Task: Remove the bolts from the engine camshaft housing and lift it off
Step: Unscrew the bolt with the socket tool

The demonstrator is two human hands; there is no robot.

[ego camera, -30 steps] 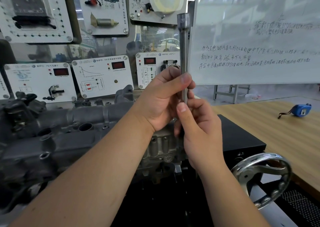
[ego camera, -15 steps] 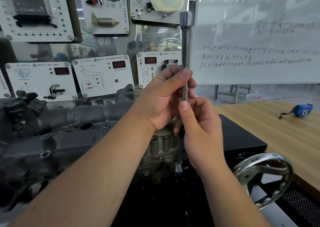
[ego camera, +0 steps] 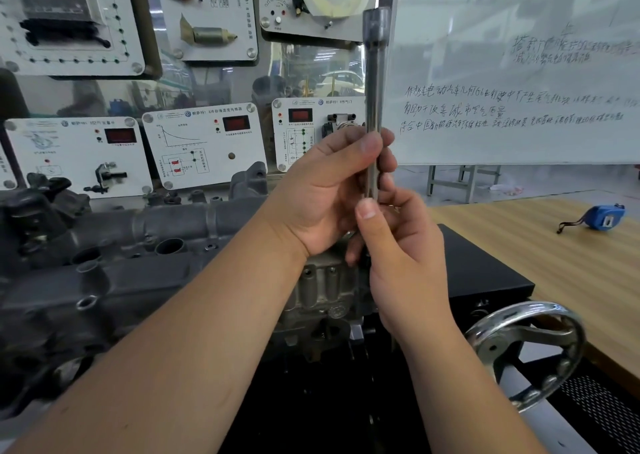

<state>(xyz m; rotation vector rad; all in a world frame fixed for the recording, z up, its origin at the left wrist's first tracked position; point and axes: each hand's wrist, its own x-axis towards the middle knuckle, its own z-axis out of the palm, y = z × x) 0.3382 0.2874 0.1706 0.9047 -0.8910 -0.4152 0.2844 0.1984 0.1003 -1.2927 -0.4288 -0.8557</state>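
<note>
1. Left hand: raised in front of the display boards, fingers and thumb curled round the middle of the socket extension bar; thumb tip lies against the shaft.
2. Right hand: just below and touching the left, fingers curled round the bar's lower end; thumb points up along the shaft. What sits at the bar's bottom tip is hidden by both hands.
3. Socket extension bar: polished metal, upright, its wider socket end at the top, overlapping the left edge of the whiteboard.
4. Camshaft housing: dark grey casting on the engine, stretching from the left frame edge to beneath the hands; round open bores face up along its top. Its right end is covered by the left wrist. Whether bolts sit in it cannot be told.
5. Engine end face: lighter metal, directly under the hands, above the black stand.
6. Handwheel: chromed, spoked, at the stand's right side, near the right forearm but apart from it.
7. Table: wooden top, right of the stand, long bare stretch up to its far edge.
8. Tape measure: blue, strap trailing left, on the table well apart from the hands.
9. Display boards: white panels behind the engine, close to its rear edge.
</note>
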